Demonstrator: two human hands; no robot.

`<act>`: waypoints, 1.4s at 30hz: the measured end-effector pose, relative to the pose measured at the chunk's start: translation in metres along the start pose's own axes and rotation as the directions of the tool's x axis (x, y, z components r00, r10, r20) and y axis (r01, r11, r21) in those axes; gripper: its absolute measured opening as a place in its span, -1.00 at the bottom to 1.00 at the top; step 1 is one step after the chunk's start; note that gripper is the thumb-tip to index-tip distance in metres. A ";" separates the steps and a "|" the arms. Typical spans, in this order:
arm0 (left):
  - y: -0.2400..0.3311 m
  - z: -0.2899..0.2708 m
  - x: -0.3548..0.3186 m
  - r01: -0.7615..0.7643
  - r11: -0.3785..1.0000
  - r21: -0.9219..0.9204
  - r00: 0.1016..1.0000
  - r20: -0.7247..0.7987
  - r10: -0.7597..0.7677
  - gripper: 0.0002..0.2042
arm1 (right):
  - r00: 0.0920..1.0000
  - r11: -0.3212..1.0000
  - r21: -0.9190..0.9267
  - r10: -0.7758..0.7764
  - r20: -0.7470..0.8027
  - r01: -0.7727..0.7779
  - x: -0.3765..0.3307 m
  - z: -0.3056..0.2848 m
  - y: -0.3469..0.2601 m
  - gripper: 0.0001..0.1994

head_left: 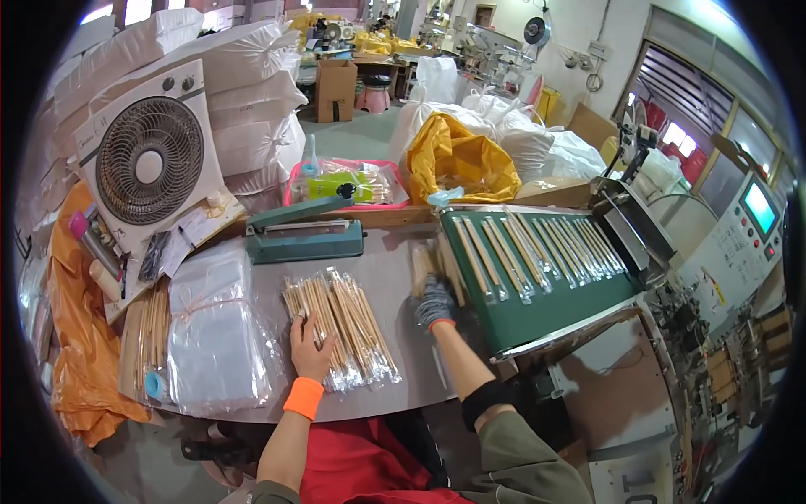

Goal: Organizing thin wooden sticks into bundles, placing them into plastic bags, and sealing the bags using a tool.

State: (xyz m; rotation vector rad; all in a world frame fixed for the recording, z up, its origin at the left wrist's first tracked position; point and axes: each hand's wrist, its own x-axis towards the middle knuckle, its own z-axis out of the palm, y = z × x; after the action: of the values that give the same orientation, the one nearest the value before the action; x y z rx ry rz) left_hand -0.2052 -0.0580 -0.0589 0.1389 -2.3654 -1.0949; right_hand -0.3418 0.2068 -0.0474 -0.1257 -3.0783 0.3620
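Note:
My left hand (311,346), bare with an orange wristband, rests its spread fingers on the near left side of a pile of clear-wrapped wooden chopsticks (342,323) on the table. In a grey glove, my right hand (434,302) is closed round a small bunch of wrapped chopsticks (423,259), partly blurred, beside the left edge of a green conveyor belt (504,323). Single wrapped chopstick packs (525,252) lie in a slanting row along that belt.
A teal bag sealer (306,244) stands behind the pile. Left of it lie a stack of clear bags (214,328), loose sticks (151,328) and a fan (149,160). Beyond are a pink basket (294,189) and yellow sack (462,160); a control panel (751,223) is at right.

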 end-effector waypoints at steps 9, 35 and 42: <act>-0.037 0.005 0.001 -0.056 0.997 -0.054 0.998 -0.006 0.056 -0.59 | 0.928 0.891 0.261 -0.365 -0.077 0.373 -0.128 -0.001 -0.085 -0.48; -0.024 0.008 0.000 -0.103 0.990 -0.099 0.990 0.084 0.111 -0.75 | 0.922 0.871 0.334 -0.277 -0.271 0.360 -0.150 0.010 -0.068 -0.46; -0.046 -0.001 -0.002 -0.077 0.992 -0.102 0.996 0.045 0.082 -0.73 | 0.930 0.862 0.357 -0.299 -0.214 0.359 -0.154 0.012 -0.084 -0.45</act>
State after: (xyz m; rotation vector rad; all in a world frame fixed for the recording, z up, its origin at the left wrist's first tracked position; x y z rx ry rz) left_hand -0.2089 -0.0888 -0.0935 -0.0183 -2.3318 -1.1878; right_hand -0.1950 0.1099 -0.0439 0.3669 -2.7331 0.8854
